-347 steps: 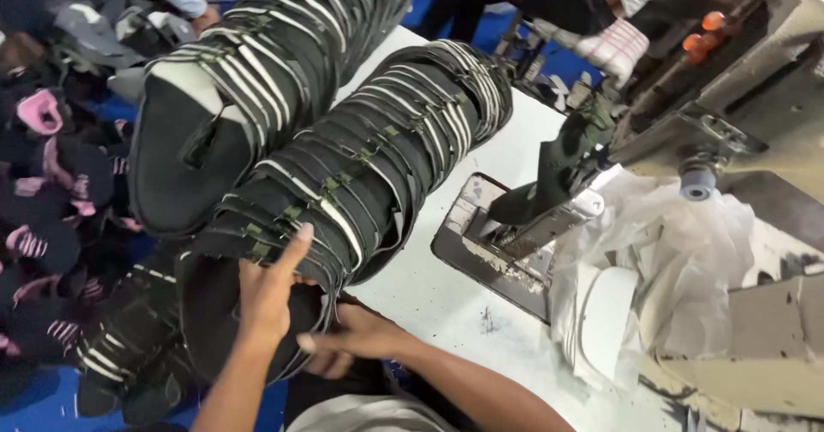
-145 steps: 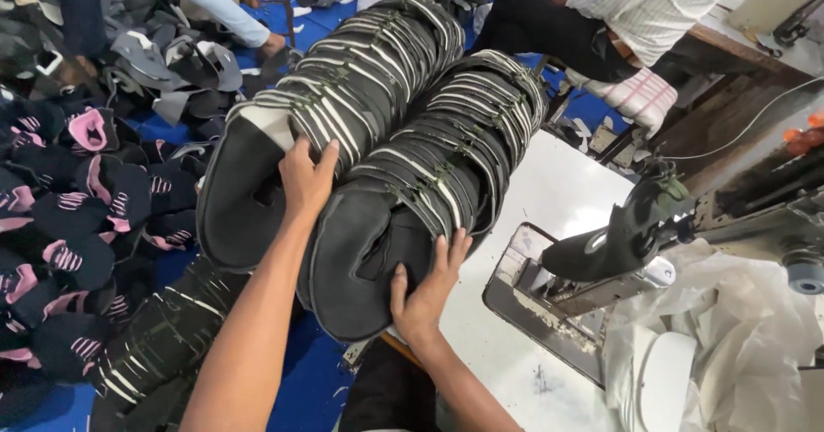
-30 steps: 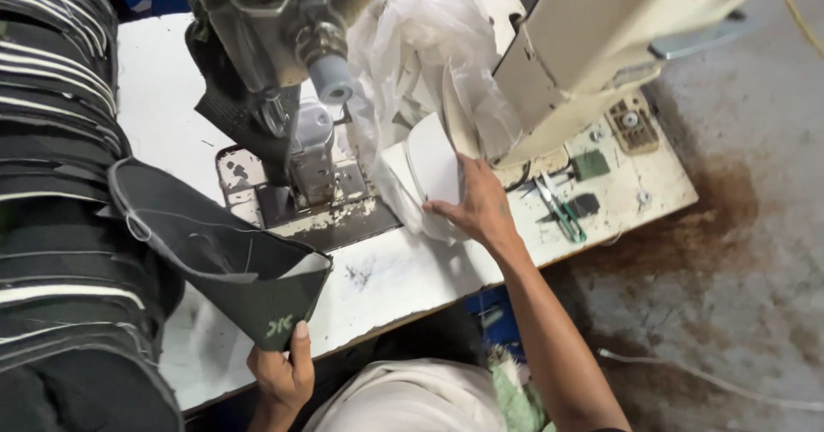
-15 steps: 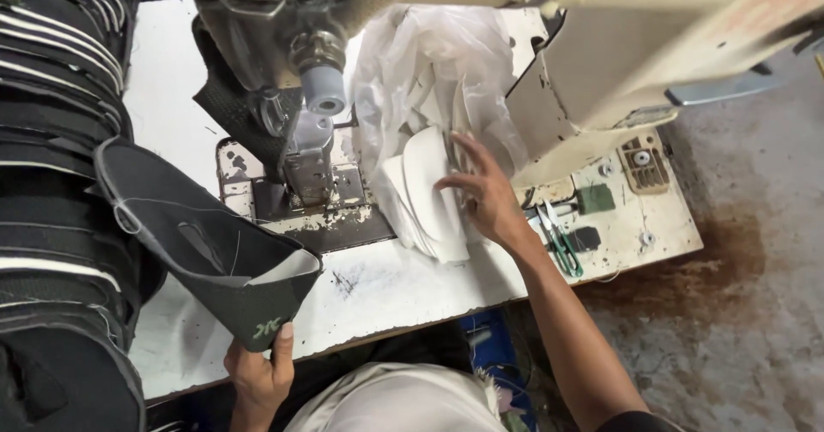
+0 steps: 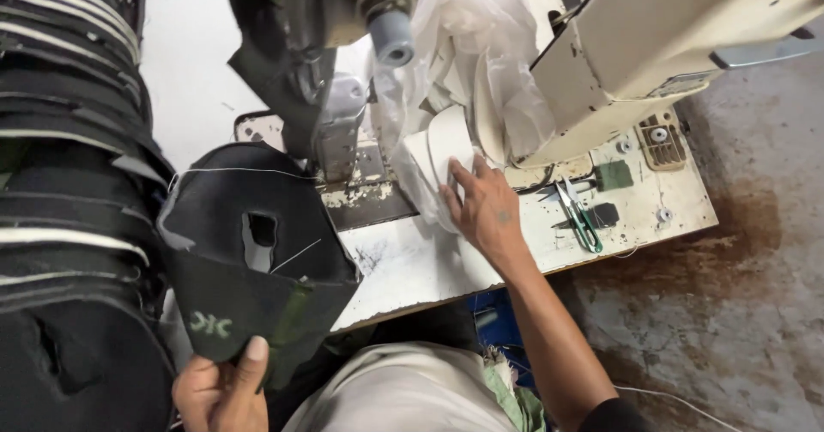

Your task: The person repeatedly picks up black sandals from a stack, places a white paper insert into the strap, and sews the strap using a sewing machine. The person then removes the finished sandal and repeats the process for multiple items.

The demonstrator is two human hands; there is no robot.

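My left hand (image 5: 221, 391) grips the near edge of a black shoe-upper piece (image 5: 249, 260) with a cut-out hole and a small pale mark, held up beside the sewing machine (image 5: 360, 63). My right hand (image 5: 481, 209) reaches onto the table, fingers on a stack of white cut pieces (image 5: 442, 153) lying partly inside a clear plastic bag (image 5: 468, 63). A loose thread runs across the black piece.
A tall stack of black and white striped uppers (image 5: 73, 166) fills the left. The white table (image 5: 446, 260) carries small green snips (image 5: 579, 213), a dark small block (image 5: 603, 215) and a green block (image 5: 614, 175). Stained concrete floor (image 5: 747, 252) lies to the right.
The black piece has swung up and closer to the machine, showing its hole. My right hand stays on the white pieces. The view has moved in closer.
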